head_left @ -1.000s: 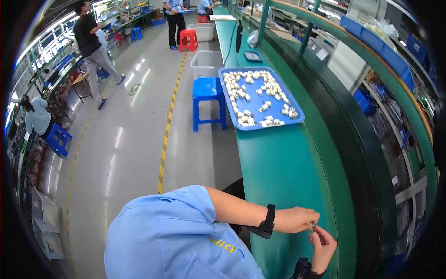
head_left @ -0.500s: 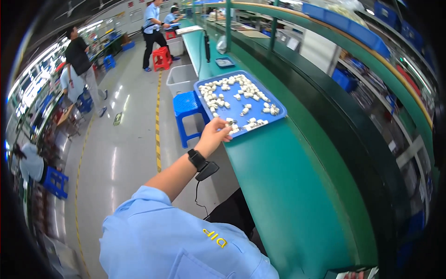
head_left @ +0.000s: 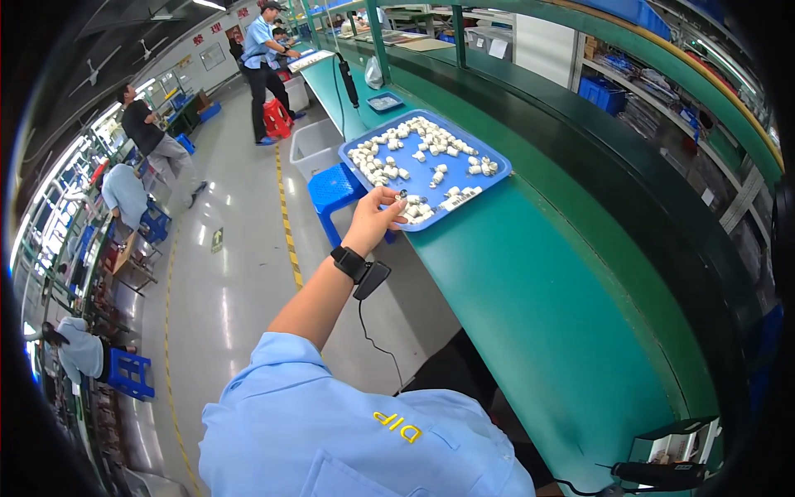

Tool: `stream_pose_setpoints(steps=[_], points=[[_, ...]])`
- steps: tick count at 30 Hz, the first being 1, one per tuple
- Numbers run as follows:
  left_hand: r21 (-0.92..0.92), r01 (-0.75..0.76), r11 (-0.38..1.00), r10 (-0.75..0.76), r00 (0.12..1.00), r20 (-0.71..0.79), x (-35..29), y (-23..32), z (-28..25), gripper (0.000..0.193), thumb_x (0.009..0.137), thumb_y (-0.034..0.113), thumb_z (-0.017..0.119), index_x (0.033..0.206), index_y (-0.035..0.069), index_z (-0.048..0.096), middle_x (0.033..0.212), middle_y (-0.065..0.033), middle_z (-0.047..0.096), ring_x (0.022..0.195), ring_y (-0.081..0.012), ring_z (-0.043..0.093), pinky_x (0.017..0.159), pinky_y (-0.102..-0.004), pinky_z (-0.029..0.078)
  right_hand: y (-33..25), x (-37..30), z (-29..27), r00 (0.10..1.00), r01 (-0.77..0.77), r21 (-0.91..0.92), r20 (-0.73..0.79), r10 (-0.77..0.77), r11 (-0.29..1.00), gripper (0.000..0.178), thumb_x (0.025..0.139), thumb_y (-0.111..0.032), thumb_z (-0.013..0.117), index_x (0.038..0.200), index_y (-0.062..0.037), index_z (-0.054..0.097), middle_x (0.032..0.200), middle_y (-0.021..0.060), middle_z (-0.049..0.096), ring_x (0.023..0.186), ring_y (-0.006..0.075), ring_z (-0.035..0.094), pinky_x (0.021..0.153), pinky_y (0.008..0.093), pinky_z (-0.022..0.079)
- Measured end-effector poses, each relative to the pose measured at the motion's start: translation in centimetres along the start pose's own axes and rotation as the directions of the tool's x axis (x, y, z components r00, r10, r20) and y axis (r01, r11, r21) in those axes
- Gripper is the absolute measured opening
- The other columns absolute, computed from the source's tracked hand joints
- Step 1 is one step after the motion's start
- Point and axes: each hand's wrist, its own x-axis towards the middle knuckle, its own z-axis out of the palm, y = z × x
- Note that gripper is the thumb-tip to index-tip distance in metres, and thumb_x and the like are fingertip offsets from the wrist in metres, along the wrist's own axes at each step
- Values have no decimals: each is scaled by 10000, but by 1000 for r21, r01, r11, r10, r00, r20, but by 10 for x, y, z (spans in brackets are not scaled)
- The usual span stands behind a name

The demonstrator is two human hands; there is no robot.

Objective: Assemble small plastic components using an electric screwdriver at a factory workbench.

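Observation:
A blue tray (head_left: 418, 180) holds many small white cylindrical parts (head_left: 431, 132), some showing dark metal ends. At its near left corner is my left hand (head_left: 374, 217), thumb and fingers pinched together on a small white part (head_left: 402, 200) with a dark end, which the fingertips partly hide. More white parts (head_left: 419, 210) lie right beside these fingers, and a short row of them (head_left: 458, 199) lies along the near edge of the tray. A black device is strapped to the left wrist. My right hand is outside the picture.
The tray stands on a long green bench (head_left: 530, 290). A black corded screwdriver (head_left: 348, 83) hangs beyond it; another black tool (head_left: 658, 475) lies at the lower right. A blue stool (head_left: 335, 189) and a grey bin (head_left: 315, 145) stand left of the bench. Co-workers (head_left: 265, 70) are farther off.
The view has shifted, bringing the box and black tool at the lower right into sight. My left hand stays pinched at the same tray corner.

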Motion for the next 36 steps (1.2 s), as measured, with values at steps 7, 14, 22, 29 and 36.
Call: stream_pose_setpoints(steps=[7,14,22,29,36], points=[[64,-40,997,38,999,37,4,10,-10,239,918,155,650,1114,41,572,965,-46,632,789,-134,667,628,-223,496,6,62,87,473,-875,288,679,561,390,429,986,-365,480,1098,26,617,879,105,676,842,222,671,891,392,512],[97,-206,974,188,967,170,-2,10,-57,253,919,159,648,1134,42,583,954,-21,635,817,-122,653,681,-243,522,104,49,82,252,-913,340,39,967,224,593,938,-474,452,1215,45,528,941,138,641,1008,226,627,1049,432,379],[37,-101,994,98,992,78,-12,-13,-57,186,918,67,605,1096,22,572,911,-55,639,776,-120,634,686,-265,536,133,48,59,784,-565,455,36,620,688,539,908,-373,500,1240,52,511,1050,177,600,1053,247,607,969,398,436],[-13,-118,993,118,993,28,90,-15,-39,304,923,155,634,1169,11,531,1022,-66,585,853,-166,647,806,-298,554,149,69,89,815,-559,313,377,440,768,512,881,-284,542,1261,57,496,1145,211,565,1092,266,589,899,370,487],[-139,107,985,-125,984,-128,217,-52,-91,375,879,115,677,1192,-23,523,1009,-93,613,821,-197,684,706,-288,581,60,41,262,839,-399,523,539,70,753,510,855,-196,584,1282,63,481,1240,245,529,1131,284,571,830,341,537]])
